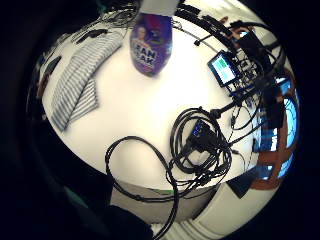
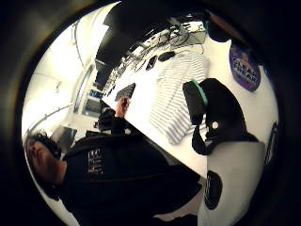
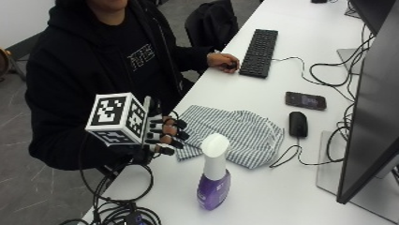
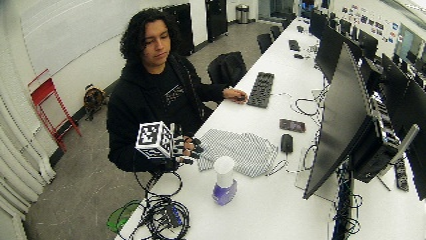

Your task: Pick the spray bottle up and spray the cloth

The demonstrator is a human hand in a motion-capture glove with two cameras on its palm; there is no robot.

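Landmark: we place everything by the spray bottle (image 3: pixel 214 180), a purple bottle with a white top standing upright on the white tabletop (image 3: pixel 280 197).

Cable bundle: the black cable bundle (image 3: pixel 121 213) lies at the tabletop's edge, nearer the outside camera than the bottle; we judge a reach that drags the cables could snag and pull the hand off line.

Right hand: our gloved right hand (image 3: pixel 163 136) hovers beside the bottle on the person's side, apart from it, fingers loosely curled round nothing. We judge the pickup not yet begun.

Tipping risk: the bottle is tall on a narrow base, so a sideways brush from the fingers could knock it over toward the cloth.

Cloth: the striped cloth (image 3: pixel 240 133) lies rumpled just beyond the bottle, not touching it as far as we can tell. If the nozzle points away, we expect spray to land on bare tabletop.

Mouse and phone: a black mouse (image 3: pixel 298 124) sits just past the cloth's far edge, a phone (image 3: pixel 305 100) further on; overspray could wet either.

Left hand: the bare hand (image 3: pixel 223 61) rests beside the keyboard (image 3: pixel 259 52), far beyond the bottle.

Hard to make out: we cannot see the trigger or which way the nozzle faces. The little-finger palm view cuts off the bottle's top.
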